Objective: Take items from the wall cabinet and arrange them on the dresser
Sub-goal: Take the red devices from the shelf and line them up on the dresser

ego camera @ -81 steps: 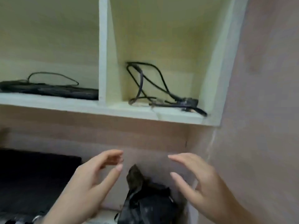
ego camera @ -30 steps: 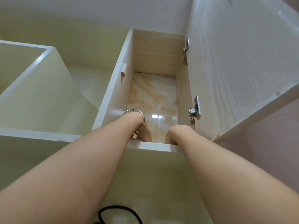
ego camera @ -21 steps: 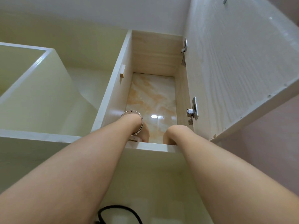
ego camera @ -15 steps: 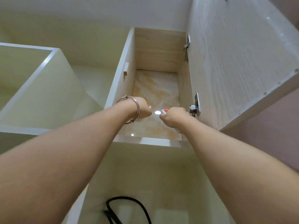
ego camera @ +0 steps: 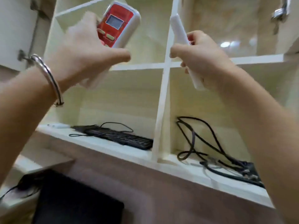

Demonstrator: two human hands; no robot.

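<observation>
Head view shows both hands raised in front of the open wall cabinet (ego camera: 163, 67). The left hand (ego camera: 84, 50), with a metal bangle (ego camera: 48, 76) on its wrist, has its fingers closed around the lower part of a red-and-white handheld device (ego camera: 119, 24) with a small screen, which tilts to the right. The right hand (ego camera: 203, 59) is wrapped about the middle of a slim white remote (ego camera: 181, 34), seen edge-on, though motion blur makes its exact type hard to tell. Both items are held in the air, clear of the shelves. On the lower shelf lie a black keyboard (ego camera: 119, 137) and, in the next compartment, tangled black cables (ego camera: 208, 152).

The likely risk is the descent to the dresser, which is not clearly in view: a loose one-handed hold could let either item slip, or knock the shelf edge on the way down.
</observation>
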